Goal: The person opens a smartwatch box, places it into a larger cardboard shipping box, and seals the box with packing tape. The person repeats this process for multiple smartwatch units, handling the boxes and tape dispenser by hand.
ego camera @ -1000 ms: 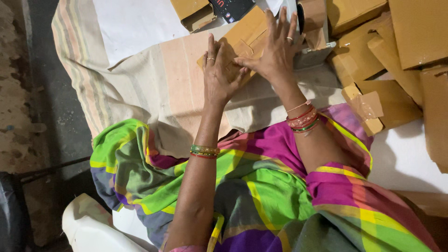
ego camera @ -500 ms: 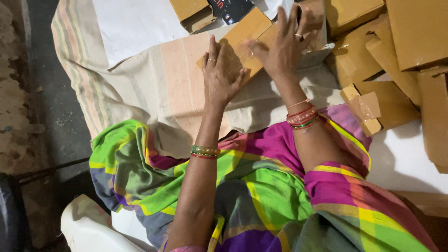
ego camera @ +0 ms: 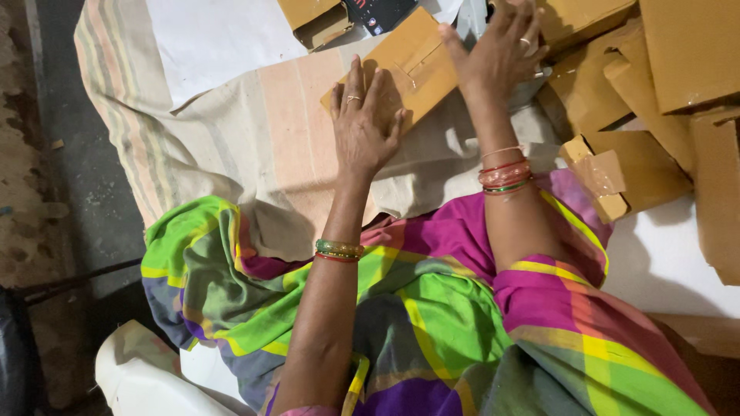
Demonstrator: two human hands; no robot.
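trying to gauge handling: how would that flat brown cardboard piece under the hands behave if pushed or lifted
The flat cardboard piece looks thin and creased, so it probably flexes rather than stays rigid. It seems light for its size. Lying on the striped cloth with the left hand pressed flat on it, it would likely slide, not roll or tip.

Setting: an informal packing workspace, floor-level, likely home-based. Evidence: many flat and folded brown cardboard boxes point(ego camera: 678, 69) were heaped at one side; a striped cloth point(ego camera: 254, 131) and white sheets point(ego camera: 216, 35) were spread over a bare, rough concrete floor point(ego camera: 46, 154). No benches or machinery showed.
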